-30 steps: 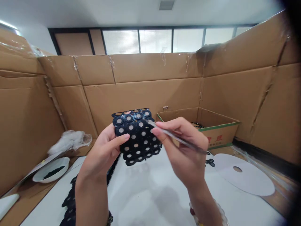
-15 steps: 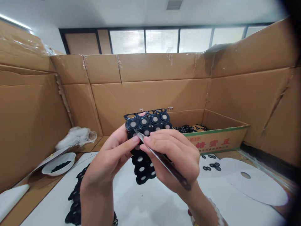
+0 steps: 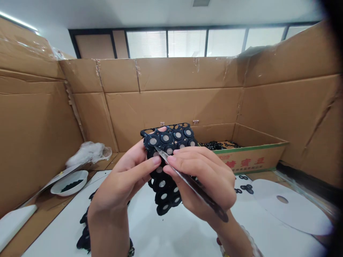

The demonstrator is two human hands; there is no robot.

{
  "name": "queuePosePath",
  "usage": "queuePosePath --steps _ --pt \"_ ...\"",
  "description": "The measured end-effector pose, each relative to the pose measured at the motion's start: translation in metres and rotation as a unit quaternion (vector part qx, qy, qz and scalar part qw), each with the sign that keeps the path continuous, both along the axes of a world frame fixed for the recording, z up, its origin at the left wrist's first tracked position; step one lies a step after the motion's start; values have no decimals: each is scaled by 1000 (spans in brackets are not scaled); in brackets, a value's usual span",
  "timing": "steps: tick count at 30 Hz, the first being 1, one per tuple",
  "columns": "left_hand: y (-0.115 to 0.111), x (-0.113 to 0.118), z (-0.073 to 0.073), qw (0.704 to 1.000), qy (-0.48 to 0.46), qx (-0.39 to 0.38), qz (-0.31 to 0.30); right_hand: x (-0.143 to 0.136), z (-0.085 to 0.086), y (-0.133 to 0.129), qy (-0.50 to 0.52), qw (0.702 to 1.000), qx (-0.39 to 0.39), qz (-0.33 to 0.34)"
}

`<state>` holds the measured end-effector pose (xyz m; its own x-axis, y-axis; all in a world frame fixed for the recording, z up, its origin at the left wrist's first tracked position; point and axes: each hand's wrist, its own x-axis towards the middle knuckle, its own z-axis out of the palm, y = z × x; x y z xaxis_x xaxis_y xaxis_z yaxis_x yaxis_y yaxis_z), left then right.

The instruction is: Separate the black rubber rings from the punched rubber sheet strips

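A black sheet of round pieces with pale grey centres (image 3: pixel 166 137) is held up in the middle of the view, its lower part hanging down. My left hand (image 3: pixel 134 171) grips its left side, thumb on the front and fingers behind. My right hand (image 3: pixel 202 178) is closed around slim metal tweezers (image 3: pixel 191 182), whose tip touches or nearly touches the sheet just below the upper left disc. Whether the tip pinches anything is too small to tell.
More black pieces (image 3: pixel 85 239) lie left of my left forearm. A white bowl (image 3: pixel 82 174) with black bits stands at the left, near plastic wrap (image 3: pixel 88 154). At the right are a cardboard box (image 3: pixel 252 161), loose black rings (image 3: pixel 247 188) and a white disc (image 3: pixel 300 208).
The tweezers and my right hand have shifted slightly right and down in the view. The sheet's hanging part sits a little lower. Both hands keep their holds.
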<state>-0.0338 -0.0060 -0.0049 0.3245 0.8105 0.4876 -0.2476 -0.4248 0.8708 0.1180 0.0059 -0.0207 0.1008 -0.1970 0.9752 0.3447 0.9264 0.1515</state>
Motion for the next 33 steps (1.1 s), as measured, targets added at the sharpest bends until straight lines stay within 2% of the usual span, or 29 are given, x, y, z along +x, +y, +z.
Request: queuePosePath --steps 6,11,22,26,33 --pt "-1 4 5 999 36 10 24 2 1 1 9 1000 -4 5" --pt "-9 8 8 995 51 31 80 4 -2 0 22 999 -29 4" --pt "-34 7 7 990 15 -64 128 3 -3 -7 34 997 -54 35" --pt "-36 7 6 989 -1 -84 122 2 -2 -7 42 996 -62 50" --pt "-37 6 6 988 6 -75 135 3 -1 -10 41 995 -75 49"
